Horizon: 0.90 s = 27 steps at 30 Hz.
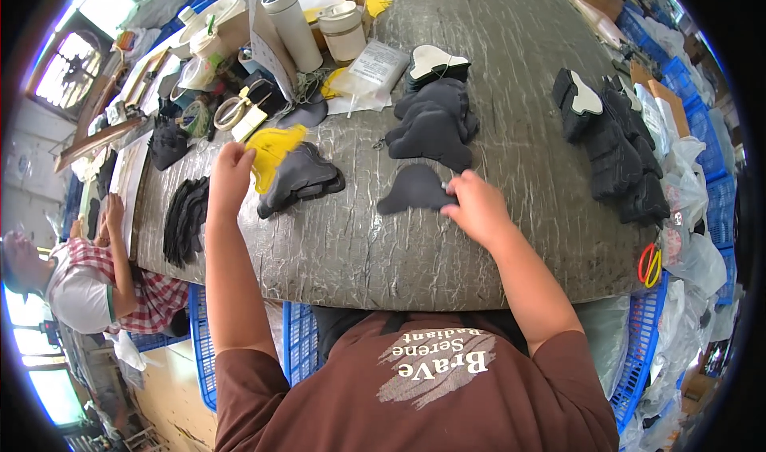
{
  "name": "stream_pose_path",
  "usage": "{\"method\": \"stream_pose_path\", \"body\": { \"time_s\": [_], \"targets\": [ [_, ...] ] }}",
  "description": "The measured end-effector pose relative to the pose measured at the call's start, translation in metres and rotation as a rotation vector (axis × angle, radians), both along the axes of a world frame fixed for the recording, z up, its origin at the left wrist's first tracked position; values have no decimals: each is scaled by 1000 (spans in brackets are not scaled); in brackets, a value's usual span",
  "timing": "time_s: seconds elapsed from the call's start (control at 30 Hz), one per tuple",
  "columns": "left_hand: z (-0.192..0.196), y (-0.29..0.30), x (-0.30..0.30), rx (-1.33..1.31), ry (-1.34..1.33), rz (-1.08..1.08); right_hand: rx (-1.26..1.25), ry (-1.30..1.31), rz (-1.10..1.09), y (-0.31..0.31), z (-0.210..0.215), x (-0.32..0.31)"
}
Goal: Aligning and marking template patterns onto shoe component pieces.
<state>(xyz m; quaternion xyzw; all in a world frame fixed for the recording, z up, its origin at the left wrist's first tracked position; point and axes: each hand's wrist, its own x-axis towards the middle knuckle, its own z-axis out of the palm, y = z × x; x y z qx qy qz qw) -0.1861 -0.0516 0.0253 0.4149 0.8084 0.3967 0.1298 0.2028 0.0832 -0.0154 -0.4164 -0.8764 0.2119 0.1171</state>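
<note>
My left hand (231, 173) pinches a flat yellow shaped piece (275, 150), its edge between thumb and fingers. The yellow piece hangs over a small pile of dark grey curved fabric pieces (299, 185) on the table. In my right hand (481, 209) is the right edge of a single dark grey fabric piece (413, 190) with a rounded top. Just beyond it, a fanned stack of similar dark pieces (432, 125) lies on the table, and a tied bundle topped with a white shaped piece (437, 61) is behind that.
More dark bundles (614, 149) lie at the right, near red and yellow scissors (650, 265). A black fabric stack (185, 222) is left of my left forearm. Tape rolls, a white flask (292, 33) and tubs crowd the back left. Another person (96, 280) sits at the far left.
</note>
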Motion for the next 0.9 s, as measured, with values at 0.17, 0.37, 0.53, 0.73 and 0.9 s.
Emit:
{"method": "stream_pose_path", "body": {
  "time_s": [0.17,0.37,0.53,0.73,0.9],
  "targets": [
    [-2,2,99,42,-332,-111,-120,35,96,-50,4,26],
    [-39,17,202,-174,-226,-386,-65,212,41,-66,2,29],
    [-40,0,215,-102,300,-416,-40,206,52,-67,-11,31],
    [-42,-41,229,-35,260,-495,18,234,53,-67,-15,33],
    [-51,-43,232,30,255,-426,63,270,42,-67,-18,30]
  ]
}}
